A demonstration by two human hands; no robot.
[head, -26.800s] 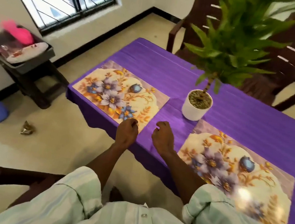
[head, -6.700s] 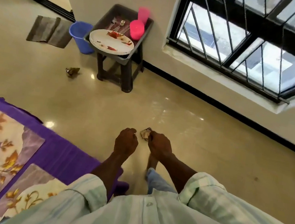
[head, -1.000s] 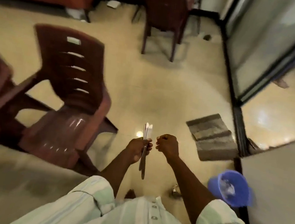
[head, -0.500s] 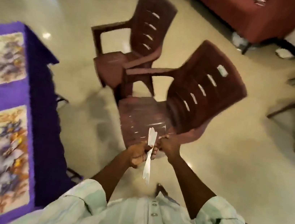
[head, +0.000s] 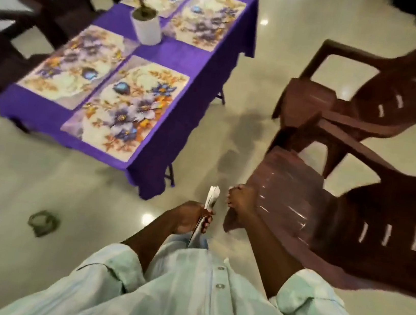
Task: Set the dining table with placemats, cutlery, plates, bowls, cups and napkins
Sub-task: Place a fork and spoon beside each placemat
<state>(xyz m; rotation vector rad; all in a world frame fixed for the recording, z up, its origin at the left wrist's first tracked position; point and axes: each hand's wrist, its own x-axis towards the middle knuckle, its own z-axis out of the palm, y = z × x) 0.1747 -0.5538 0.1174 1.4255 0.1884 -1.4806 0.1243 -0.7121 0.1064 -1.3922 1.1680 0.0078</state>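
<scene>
We see the left hand held low before the body, fingers curled round a thin bundle of cutlery, pale ends pointing up; we cannot tell spoons from knives through the blur. The right hand is raised just beside it, fingers curled in, holding nothing we can see. Ahead to the left stands the worktop under purple cloth, four floral placemats laid flat on it, a potted plant between them, its top cut off.
</scene>
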